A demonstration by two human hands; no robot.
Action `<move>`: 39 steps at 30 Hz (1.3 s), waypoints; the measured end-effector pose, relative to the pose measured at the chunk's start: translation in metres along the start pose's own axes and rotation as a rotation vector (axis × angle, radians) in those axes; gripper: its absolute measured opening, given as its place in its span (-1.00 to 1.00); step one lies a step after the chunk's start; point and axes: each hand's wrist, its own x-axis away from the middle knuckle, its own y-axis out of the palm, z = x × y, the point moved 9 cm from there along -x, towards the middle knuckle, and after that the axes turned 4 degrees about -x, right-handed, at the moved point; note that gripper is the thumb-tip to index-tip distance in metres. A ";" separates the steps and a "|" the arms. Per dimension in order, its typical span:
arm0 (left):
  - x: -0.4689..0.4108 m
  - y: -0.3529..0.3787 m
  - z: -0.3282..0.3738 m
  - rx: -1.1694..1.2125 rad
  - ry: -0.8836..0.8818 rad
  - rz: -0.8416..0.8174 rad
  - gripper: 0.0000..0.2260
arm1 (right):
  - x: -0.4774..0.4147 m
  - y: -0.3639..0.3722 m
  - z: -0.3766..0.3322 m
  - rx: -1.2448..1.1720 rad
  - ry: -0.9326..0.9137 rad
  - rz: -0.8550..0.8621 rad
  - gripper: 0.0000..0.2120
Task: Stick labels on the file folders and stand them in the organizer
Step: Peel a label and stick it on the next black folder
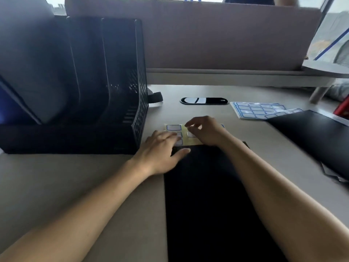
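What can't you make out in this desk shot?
Head view:
1. Whether the right hand has pinched a label: its curled, blurred fingers cover the label sheet.
2. What the left slots of the organizer hold: dark, cut by the left edge.
3. The red object: cropped at the right edge.

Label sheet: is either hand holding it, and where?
Left hand presses flat on the label sheet, left part; right hand curls over its middle, pinch cannot be told.
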 end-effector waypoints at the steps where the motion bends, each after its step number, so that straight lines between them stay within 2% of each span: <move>1: 0.000 0.007 -0.003 -0.006 -0.003 -0.009 -0.43 | -0.001 0.001 0.002 -0.002 -0.003 0.006 -0.77; 5: -0.001 0.012 -0.007 0.006 -0.009 0.020 -0.49 | -0.005 0.008 0.001 0.083 -0.056 -0.027 -0.62; 11: -0.001 0.012 -0.007 0.023 -0.024 0.028 -0.51 | -0.006 0.011 -0.002 0.162 -0.143 -0.019 -0.83; 16: 0.000 0.011 -0.006 0.035 -0.028 0.029 -0.53 | -0.005 0.008 -0.002 0.163 -0.147 0.004 -0.86; 30: 0.000 0.010 -0.007 0.054 -0.038 0.050 -0.55 | -0.003 -0.012 0.005 -0.026 -0.121 0.116 -0.83; 39: 0.001 0.009 -0.007 0.043 -0.037 0.055 -0.55 | -0.005 -0.031 0.023 -0.308 -0.008 0.236 -0.81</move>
